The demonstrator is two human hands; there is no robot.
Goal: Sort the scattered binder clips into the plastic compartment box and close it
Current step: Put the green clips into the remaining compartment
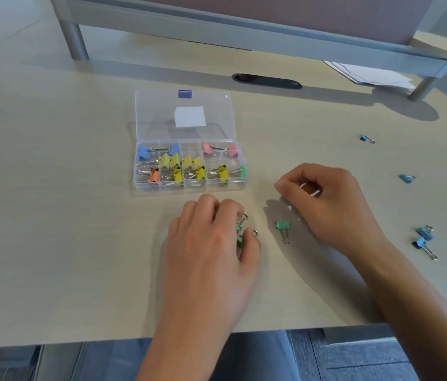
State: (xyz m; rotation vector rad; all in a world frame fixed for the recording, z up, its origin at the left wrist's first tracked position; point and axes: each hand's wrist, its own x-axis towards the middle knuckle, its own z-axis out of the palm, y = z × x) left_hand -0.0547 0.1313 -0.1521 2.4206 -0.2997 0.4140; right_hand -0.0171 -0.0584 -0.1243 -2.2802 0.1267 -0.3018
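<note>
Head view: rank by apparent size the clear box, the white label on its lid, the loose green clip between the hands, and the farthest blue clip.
1. Clear box
2. White label
3. Green clip
4. Farthest blue clip, though distance may shrink it.

Green clips (240, 232) in left hand (211, 243), open compartment box (189, 167) just beyond.

You see even, soft daylight on the desk (52, 188), with faint shadows under both hands. Wide-angle bending curves the edges; detail is slightly soft throughout.
</note>
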